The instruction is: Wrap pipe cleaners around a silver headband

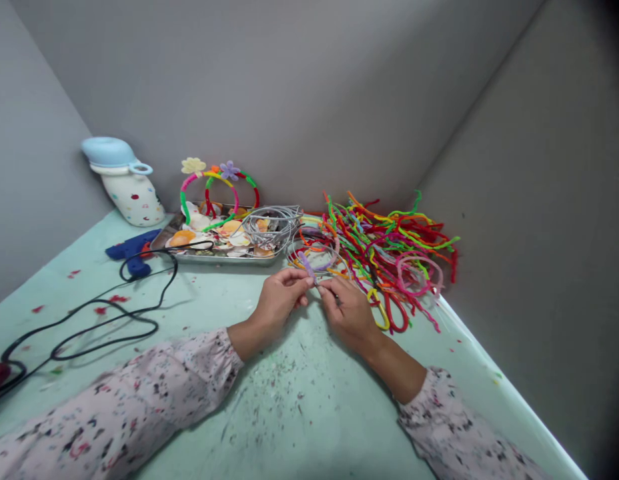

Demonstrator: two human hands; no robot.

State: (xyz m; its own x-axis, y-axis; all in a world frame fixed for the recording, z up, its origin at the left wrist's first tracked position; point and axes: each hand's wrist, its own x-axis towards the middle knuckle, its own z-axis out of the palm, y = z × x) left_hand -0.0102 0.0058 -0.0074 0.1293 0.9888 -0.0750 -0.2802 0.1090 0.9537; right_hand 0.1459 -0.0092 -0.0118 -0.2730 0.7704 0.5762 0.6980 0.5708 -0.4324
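Between my two hands is a short purple pipe cleaner (305,263), its fuzzy end pointing up and away from me. The thumb and fingers of my left hand (282,293) pinch it near its lower end. My right hand (347,310) is closed in a pinch right beside, its fingertips meeting the pipe cleaner's lower end. Just beyond the fingertips lie thin metal wire hoops (292,250); whether one is also held, I cannot make out. A large tangle of coloured pipe cleaners (384,240) lies close past my right hand.
A metal tray (229,260) holds shells, coiled wire (274,223) and two headbands wrapped in pipe cleaners (234,193) with flowers. On the left are a blue glue gun (132,247), its black cord (154,323) and a white bottle (134,193) with a blue lid. Grey walls border the green table (269,427).
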